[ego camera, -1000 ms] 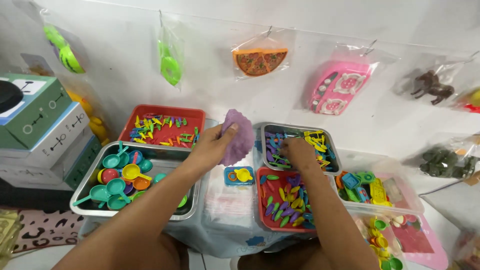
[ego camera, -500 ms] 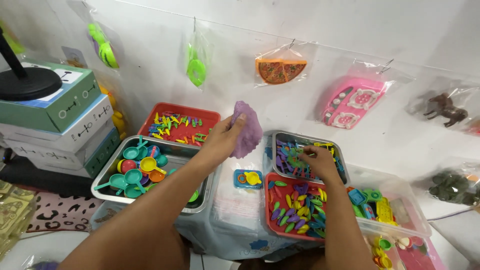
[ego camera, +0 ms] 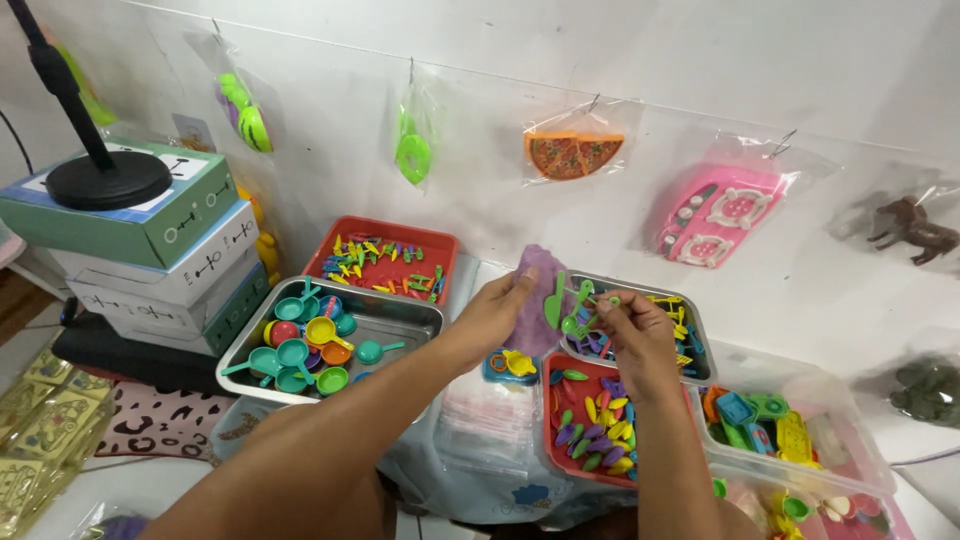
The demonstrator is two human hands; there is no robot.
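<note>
My left hand [ego camera: 492, 312] holds a flat purple toy piece [ego camera: 540, 300] upright above the trays. Just right of it, my right hand [ego camera: 632, 335] pinches small green plastic utensils [ego camera: 570, 300] lifted over the metal tray of mixed coloured utensils [ego camera: 690, 330]. Below my right hand lies a red tray [ego camera: 553, 420] with small yellow, purple and green pieces. A small blue toy with a yellow part [ego camera: 510, 365] rests under my left hand.
A metal tray [ego camera: 395, 318] with toy pans sits at left, with a red tray [ego camera: 440, 250] of tiny utensils behind it. Stacked boxes [ego camera: 150, 250] stand far left under a black stand base [ego camera: 108, 180]. Bagged toys [ego camera: 574, 152] hang on the wall. Clear tubs [ego camera: 790, 425] hold toys at right.
My right hand rose from the metal tray with green utensils pinched in it. The purple piece stays in my left hand. My view shifted, so the scene slid right and lower.
</note>
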